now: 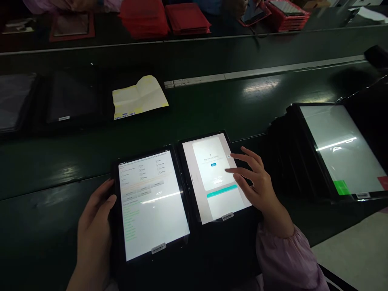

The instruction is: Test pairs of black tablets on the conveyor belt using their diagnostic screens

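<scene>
Two lit tablets lie side by side on the dark green bench in front of me. The left tablet shows a white checklist page with green text. My left hand grips its left edge, thumb curled onto the bezel. The right tablet shows a sign-in screen with a teal bar. My right hand hovers over its right side with fingers spread, the fingertips at or just above the screen. A pink sleeve covers that wrist.
A third lit tablet leans on a stack of dark tablets at the right. A crumpled yellow paper lies on the conveyor belt behind. Dark tablets rest at the left. Red cases are stacked at the far side.
</scene>
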The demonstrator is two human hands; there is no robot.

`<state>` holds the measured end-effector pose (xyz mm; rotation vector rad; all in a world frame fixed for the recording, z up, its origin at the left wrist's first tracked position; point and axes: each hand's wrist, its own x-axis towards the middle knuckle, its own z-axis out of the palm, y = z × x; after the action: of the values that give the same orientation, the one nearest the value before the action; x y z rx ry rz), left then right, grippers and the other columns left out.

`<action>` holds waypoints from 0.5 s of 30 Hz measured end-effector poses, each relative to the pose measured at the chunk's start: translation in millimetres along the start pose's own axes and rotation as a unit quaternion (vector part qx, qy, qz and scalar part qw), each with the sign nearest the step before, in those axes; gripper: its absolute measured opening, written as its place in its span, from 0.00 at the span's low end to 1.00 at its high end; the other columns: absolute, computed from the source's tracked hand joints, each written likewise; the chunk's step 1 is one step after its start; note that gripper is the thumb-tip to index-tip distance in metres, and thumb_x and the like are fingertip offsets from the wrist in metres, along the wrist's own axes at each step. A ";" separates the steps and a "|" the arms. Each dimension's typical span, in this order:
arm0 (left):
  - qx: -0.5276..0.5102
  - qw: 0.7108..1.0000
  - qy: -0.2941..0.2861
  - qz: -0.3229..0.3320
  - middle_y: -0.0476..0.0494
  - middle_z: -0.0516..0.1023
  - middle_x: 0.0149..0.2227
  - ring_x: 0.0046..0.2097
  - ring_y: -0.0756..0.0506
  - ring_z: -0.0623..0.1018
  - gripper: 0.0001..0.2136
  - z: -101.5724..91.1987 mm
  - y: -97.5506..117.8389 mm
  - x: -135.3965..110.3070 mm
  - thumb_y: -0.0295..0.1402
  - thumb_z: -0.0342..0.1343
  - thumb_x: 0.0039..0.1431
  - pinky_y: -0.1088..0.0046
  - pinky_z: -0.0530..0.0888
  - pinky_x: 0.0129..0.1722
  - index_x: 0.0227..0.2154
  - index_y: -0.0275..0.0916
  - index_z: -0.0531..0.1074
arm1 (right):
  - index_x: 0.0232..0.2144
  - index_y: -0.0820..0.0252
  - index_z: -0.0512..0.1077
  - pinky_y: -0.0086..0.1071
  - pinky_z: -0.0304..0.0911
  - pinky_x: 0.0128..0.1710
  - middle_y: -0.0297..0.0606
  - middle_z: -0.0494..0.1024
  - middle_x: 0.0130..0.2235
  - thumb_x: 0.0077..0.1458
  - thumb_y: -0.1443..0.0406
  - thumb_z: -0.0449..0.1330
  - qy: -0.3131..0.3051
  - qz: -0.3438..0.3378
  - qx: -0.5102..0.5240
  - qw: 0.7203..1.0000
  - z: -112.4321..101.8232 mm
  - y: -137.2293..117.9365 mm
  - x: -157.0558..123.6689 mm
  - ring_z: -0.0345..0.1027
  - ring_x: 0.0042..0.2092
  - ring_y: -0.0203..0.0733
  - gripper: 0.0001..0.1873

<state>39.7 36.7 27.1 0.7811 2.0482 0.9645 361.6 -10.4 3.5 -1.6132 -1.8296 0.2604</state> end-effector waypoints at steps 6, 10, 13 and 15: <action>0.007 1.000 0.007 0.008 0.50 0.85 0.55 0.49 0.36 0.85 0.22 -0.8 -0.9 0.2 0.39 0.62 0.59 0.55 0.84 0.47 0.57 0.57 0.81 | 0.38 0.47 0.87 0.66 0.71 0.63 0.42 0.83 0.58 0.73 0.59 0.57 -0.004 0.001 0.001 1.000 1.1 0.8 -1.0 0.62 0.72 0.65 0.18; 0.009 1.000 0.005 0.006 0.50 0.85 0.55 0.50 0.36 0.85 0.22 0.7 0.6 -1.2 0.38 0.61 0.59 0.55 0.84 0.49 0.57 0.57 0.82 | 0.40 0.47 0.87 0.65 0.71 0.63 0.41 0.83 0.58 0.72 0.59 0.57 0.004 -0.001 0.008 1.000 0.9 0.1 -1.7 0.64 0.71 0.64 0.17; 0.009 1.000 0.008 0.006 0.50 0.85 0.54 0.49 0.36 0.85 0.23 0.7 -0.3 0.1 0.38 0.61 0.58 0.56 0.84 0.47 0.57 0.56 0.81 | 0.50 0.46 0.85 0.67 0.71 0.62 0.42 0.80 0.62 0.73 0.56 0.57 0.000 0.016 -0.014 1.000 2.6 0.1 -1.5 0.61 0.73 0.64 0.16; 0.003 1.000 0.003 0.006 0.50 0.85 0.54 0.48 0.36 0.85 0.23 0.1 -1.5 1.3 0.38 0.61 0.58 0.57 0.84 0.46 0.57 0.56 0.81 | 0.46 0.47 0.86 0.65 0.73 0.61 0.42 0.81 0.61 0.73 0.57 0.57 -0.005 0.015 -0.017 1.000 2.6 -0.5 -1.0 0.62 0.72 0.64 0.16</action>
<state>38.8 36.8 25.4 0.7952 2.0562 0.9683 359.7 -10.7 1.4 -1.6651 -1.8274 0.2516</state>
